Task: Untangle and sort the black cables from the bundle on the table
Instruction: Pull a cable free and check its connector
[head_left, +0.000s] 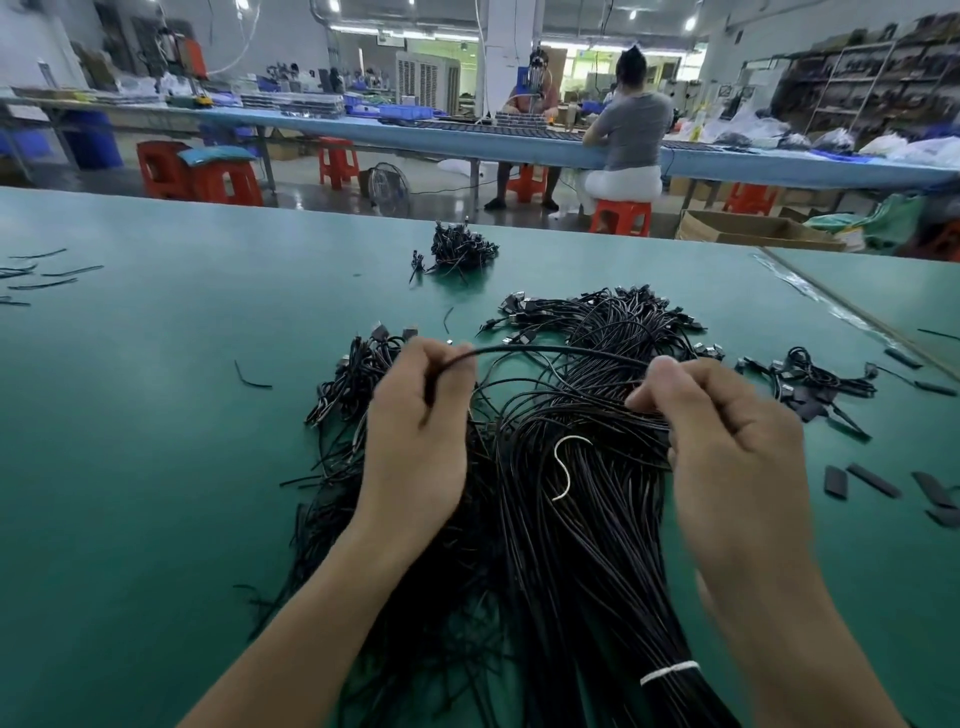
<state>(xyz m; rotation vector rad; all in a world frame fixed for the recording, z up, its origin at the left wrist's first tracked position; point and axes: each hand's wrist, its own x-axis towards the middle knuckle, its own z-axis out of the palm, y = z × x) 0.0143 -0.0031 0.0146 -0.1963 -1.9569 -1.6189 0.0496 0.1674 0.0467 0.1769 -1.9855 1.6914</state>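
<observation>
A large bundle of black cables (561, 519) lies on the green table (156, 467), fanned out toward me, with a white tie (670, 672) round its near end and a loose white twist tie (563, 467) on top. My left hand (415, 441) pinches one black cable (545, 352) that arcs across to the right. My right hand (727, 441) has its fingers curled round strands lifted from the bundle. Metal plug ends (524, 304) stick out at the far side.
A smaller cable pile (462, 249) sits farther back on the table. More cables (810, 374) and short black sleeve pieces (872, 480) lie to the right. Loose cable scraps (41, 275) lie at the far left. A person on a red stool (621, 215) sits beyond the table edge.
</observation>
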